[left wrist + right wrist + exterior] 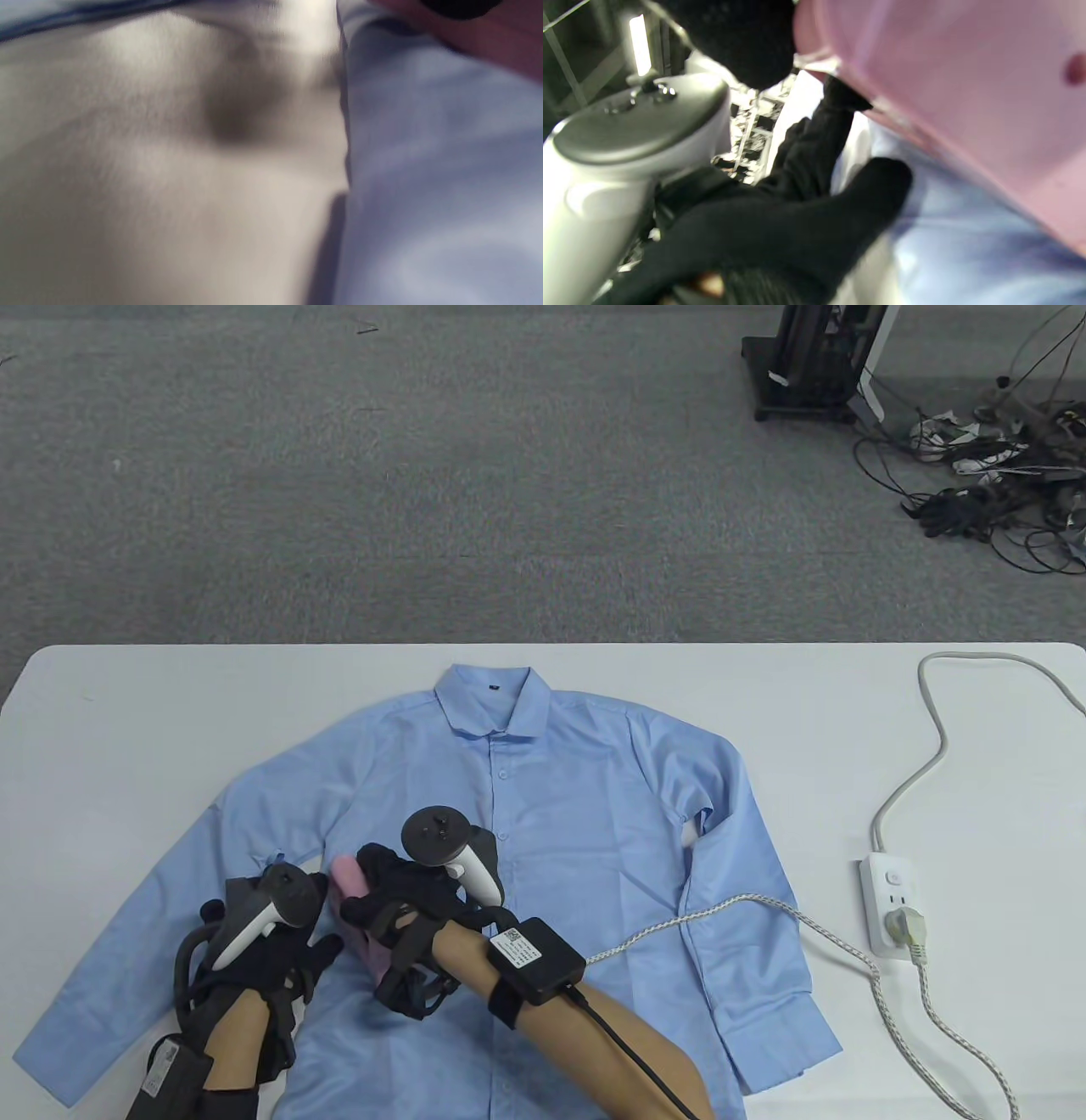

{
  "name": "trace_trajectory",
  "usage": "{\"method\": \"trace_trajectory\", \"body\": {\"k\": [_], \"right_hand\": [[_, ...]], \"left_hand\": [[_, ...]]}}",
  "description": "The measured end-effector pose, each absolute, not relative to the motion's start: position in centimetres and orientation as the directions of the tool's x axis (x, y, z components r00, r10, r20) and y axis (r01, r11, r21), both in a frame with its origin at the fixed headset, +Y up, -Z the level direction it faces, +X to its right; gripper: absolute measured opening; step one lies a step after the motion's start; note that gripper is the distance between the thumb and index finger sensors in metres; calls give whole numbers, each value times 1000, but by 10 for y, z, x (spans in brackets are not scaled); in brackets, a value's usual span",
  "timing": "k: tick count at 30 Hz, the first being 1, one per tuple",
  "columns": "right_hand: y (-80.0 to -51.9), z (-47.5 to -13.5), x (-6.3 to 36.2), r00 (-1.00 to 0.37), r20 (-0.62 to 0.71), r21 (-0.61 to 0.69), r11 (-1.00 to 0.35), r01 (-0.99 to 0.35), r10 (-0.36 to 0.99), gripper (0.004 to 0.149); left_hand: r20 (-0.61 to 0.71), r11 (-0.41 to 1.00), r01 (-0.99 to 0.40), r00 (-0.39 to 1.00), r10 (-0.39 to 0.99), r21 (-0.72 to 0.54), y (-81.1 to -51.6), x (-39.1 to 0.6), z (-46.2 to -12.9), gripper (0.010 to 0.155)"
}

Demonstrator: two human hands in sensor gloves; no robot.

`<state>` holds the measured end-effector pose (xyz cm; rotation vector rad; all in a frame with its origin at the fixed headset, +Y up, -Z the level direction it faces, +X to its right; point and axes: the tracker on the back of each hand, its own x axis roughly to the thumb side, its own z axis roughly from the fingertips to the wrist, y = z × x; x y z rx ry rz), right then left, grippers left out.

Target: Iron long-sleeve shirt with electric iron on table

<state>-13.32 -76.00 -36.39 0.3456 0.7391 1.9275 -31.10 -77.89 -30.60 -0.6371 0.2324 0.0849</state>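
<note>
A light blue long-sleeve shirt [577, 780] lies flat and buttoned on the white table [127, 712], collar at the far side and sleeves spread. My right hand [399, 891] grips the handle of a pink iron [346, 878], which stands on the shirt's lower left front. My left hand [288, 959] rests flat on the shirt just left of the iron. In the right wrist view the iron [967, 106] fills the upper right above the shirt [967, 254], with my left hand [797, 228] beside it. The left wrist view is blurred and shows shirt fabric [445, 169] beside the table [148, 190].
The iron's braided cord [721, 909] runs right across the shirt's sleeve to a plug [906, 929] in a white power strip [887, 899]. The strip's grey cable [933, 729] loops toward the table's far right corner. Grey carpet lies beyond the table.
</note>
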Motion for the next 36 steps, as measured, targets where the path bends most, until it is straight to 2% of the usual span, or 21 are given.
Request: {"method": "trace_trajectory", "body": {"k": [3,7,10,18,23,28,31,36], "right_hand": [[-761,-371,-136,-491,-119,687,-286,-668,863,80],[-758,-376,-140,-546,-117,681,-333,-652,829,76],[-760,-381,-136,-549,-181,662,-311,-681,816,72],[-762,-399,-87,-506,-306,550,-284,-785,807,70],[-763,-405,-48,-461,-380,477,-257,-841,802,71],[-765,-406,-35,-415,-428,453,-207,-867,803,69],[-764,-407,-38,-441,-404,479,-225,-848,802,68],[-763,-400,-39,-397,-419,500,-157,-852,817,69]], "left_hand": [[-241,768,-124,970,-41,-628,-787,-306,-306,79],[-257,772,-90,962,-97,-629,-788,-306,-306,78],[-260,764,-66,956,-136,-642,-788,-307,-306,77],[-287,747,-113,952,-108,-656,-791,-312,-305,80],[-322,722,-197,946,-37,-663,-795,-322,-306,79],[-305,735,-164,950,-61,-658,-794,-319,-307,80],[-268,760,-135,962,-54,-636,-784,-316,-305,79],[-355,878,-253,929,104,-406,-746,-326,-299,75]]}}
